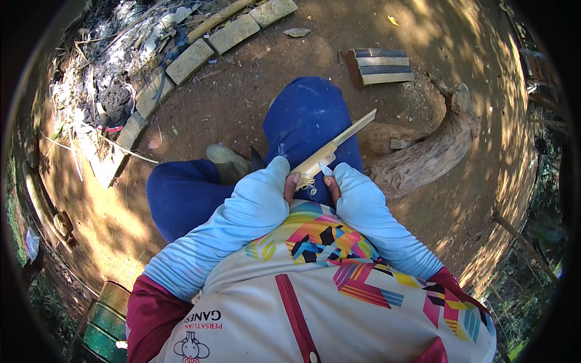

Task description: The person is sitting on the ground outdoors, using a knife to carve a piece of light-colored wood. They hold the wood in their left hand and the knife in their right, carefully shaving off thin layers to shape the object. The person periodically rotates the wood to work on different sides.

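Note:
A pale piece of split wood or bamboo (330, 148) lies slantwise across my raised blue knee, its narrow end pointing up and right. My left hand (291, 186) is closed round its near, wider end; most of the fingers are hidden by the sleeve. Thin curled shavings (310, 186) hang at that end. My right hand (333, 189) is closed too, with a small pale grey blade (325, 169) showing at the thumb and touching or very near the wood. The blade's handle is hidden. Both hands are close together above my lap.
A row of bricks (189, 62) borders an ash heap (112, 100) at the upper left. A small bench-like block of dark and pale slats (382, 65) stands at the upper right. The curved log (426, 163) lies beside my right knee. A green drum (106, 330) stands lower left.

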Tool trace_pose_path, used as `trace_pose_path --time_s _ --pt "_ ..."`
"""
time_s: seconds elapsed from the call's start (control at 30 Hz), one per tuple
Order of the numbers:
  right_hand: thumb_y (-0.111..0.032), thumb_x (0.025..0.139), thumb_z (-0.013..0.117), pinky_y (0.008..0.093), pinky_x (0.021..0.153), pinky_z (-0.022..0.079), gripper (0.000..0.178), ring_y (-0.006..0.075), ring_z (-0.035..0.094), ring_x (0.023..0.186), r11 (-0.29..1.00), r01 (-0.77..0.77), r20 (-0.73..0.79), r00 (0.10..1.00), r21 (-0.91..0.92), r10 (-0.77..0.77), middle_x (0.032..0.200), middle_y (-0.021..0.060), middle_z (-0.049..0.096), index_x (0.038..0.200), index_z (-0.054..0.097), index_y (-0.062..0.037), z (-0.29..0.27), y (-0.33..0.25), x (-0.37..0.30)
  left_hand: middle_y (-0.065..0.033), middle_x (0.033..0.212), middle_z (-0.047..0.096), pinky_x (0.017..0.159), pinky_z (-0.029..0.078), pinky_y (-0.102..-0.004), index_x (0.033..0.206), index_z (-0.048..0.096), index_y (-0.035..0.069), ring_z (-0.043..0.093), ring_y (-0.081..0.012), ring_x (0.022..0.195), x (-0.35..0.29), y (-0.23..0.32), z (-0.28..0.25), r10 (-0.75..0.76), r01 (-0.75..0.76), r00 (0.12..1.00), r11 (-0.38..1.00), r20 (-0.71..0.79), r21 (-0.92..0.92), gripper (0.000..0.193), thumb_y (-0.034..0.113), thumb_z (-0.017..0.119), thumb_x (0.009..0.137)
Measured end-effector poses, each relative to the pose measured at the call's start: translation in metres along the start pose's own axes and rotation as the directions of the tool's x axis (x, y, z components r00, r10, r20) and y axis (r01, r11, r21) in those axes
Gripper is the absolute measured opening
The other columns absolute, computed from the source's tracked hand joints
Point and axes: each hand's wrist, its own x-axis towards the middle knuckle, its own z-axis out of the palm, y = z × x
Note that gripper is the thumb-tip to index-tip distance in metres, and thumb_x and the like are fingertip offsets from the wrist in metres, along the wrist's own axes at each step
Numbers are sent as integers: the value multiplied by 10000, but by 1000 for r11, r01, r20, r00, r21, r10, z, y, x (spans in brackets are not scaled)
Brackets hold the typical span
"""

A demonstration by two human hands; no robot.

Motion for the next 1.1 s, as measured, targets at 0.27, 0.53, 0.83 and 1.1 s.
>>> trace_pose_path --time_s 0.27,0.53,0.83,1.1 --pt "-280 974 543 497 649 456 223 438 594 744 995 90 49 995 39 -92 780 213 602 924 540 -63 3 -2 -1 -233 663 545 550 417 -481 919 486 30 570 -448 634 1 -1 3 5 -5 1000 1000 -4 -14 211 223 498 1004" --pt "-272 963 549 489 651 459 230 428 587 755 974 202 196 956 100 -219 813 202 599 880 555 -58 8 3 5 -230 650 538 548 416 -480 917 485 33 571 -447 628 2 2 3 -18 18 1000 1000 -3 -13 219 232 492 1008" --pt "-267 969 552 482 628 444 262 432 557 700 982 154 71 984 107 -162 724 212 567 827 541 -46 -12 -12 -1 -172 660 566 546 441 -409 959 542 15 564 -336 540 9 -19 8 -51 41 998 971 -37 -237 389 381 431 1032" --pt "-404 1009 516 266 442 407 377 120 497 484 612 -170 -13 959 772 282 586 53 507 909 522 -41 -27 4 1 -71 526 512 378 340 -269 987 587 31 437 -125 382 16 -31 -3 -241 423 906 499 347 -756 629 634 407 961"
